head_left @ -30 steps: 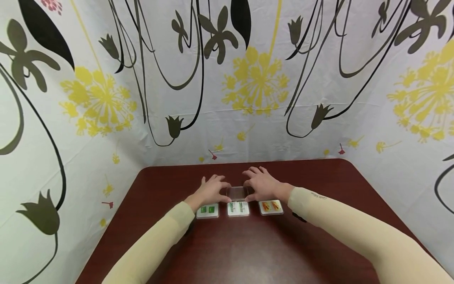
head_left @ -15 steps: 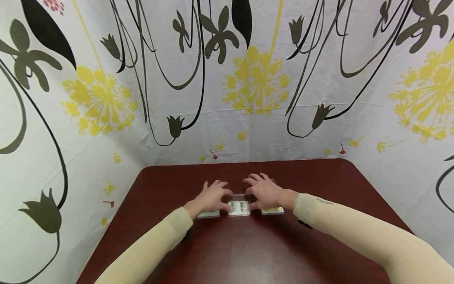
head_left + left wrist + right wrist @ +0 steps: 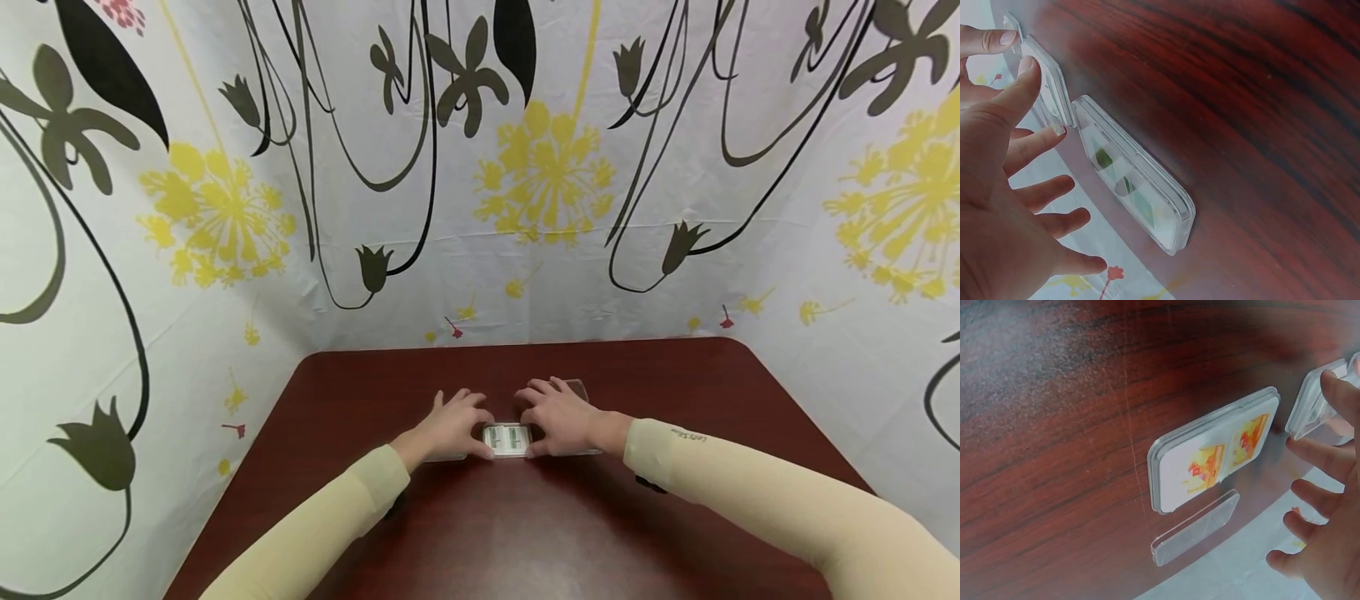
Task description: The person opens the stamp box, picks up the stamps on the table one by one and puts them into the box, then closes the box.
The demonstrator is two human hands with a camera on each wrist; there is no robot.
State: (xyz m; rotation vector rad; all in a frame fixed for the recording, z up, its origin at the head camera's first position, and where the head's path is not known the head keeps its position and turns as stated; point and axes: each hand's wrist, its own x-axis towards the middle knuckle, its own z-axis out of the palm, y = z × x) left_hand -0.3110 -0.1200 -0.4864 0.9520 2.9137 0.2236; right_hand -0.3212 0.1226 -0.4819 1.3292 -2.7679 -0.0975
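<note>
A small clear plastic case (image 3: 507, 439) with white, green-printed contents lies flat between both hands, a transparent lid over it. My left hand (image 3: 450, 423) pinches its left side, thumb at the near corner and index finger at the far one. On the opposite side my right hand (image 3: 558, 417) pinches it likewise, the other fingers spread. Left of it sits a similar case with green pictures (image 3: 1135, 181), mostly hidden under the left hand in the head view. To the right is a case with orange-yellow pictures (image 3: 1216, 456), covered by the right hand there.
A loose clear lid (image 3: 1197, 528) lies behind the orange-pictured case. The dark red wooden table (image 3: 510, 533) has rounded far corners. Behind it hangs a white curtain (image 3: 570, 292) with flower prints.
Both hands have come down and nearer with the clear lid, from behind the middle case to over it. The hands now cover more of the two outer cases.
</note>
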